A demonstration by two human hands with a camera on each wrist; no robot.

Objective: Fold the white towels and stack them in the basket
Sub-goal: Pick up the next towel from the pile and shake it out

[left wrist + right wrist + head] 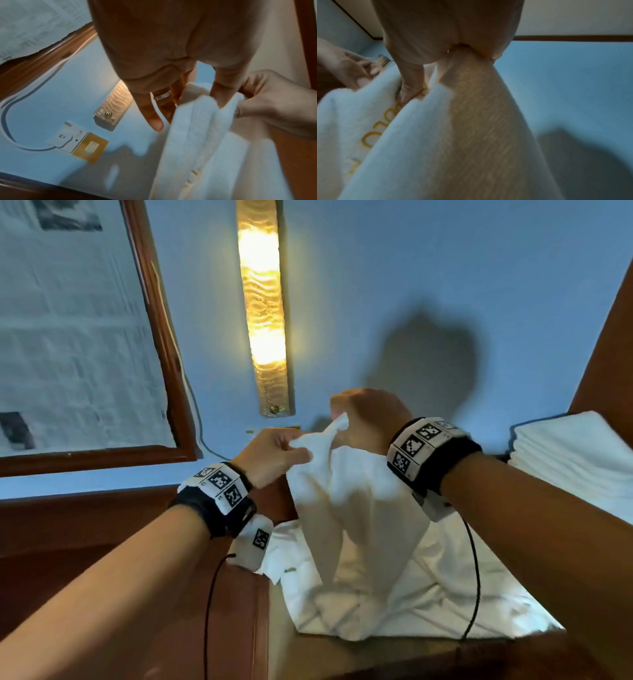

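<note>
A white towel (pixel 356 508) hangs in the air in front of the person, gathered at its top edge and draping down in loose folds onto more white cloth (pixel 428 604) that lies rumpled on the surface below; yellow stitched lettering runs along it in the right wrist view, too blurred to read. The left hand (pixel 270 457) pinches the top edge between thumb and fingertips, with the little and ring fingers (pixel 154 119) hanging straight and free of the cloth, a ring (pixel 163 95) on one of them; the right hand (pixel 366 419), just beside and a little higher, has its fingers curled tight round a bunched corner, so that a tuft of towel sticks out past the fist; the two hands are close together, nearly touching. Each wrist carries a black band (pixel 431 453) with white checkered marker tiles, and a thin black cord (pixel 474 577) trails from each. To the right, a stack (pixel 575 450) of folded white towels sits well apart from the held one; what it rests in cannot be told. Behind stands a blue wall (pixel 411 285) with a lit amber lamp (pixel 263 306), a white socket (pixel 68 136) with a cable and a gold switch (pixel 91 146) below it; at the left a wooden frame (pixel 161 337) holds newsprint; brown wood (pixel 102 525) borders the surface.
</note>
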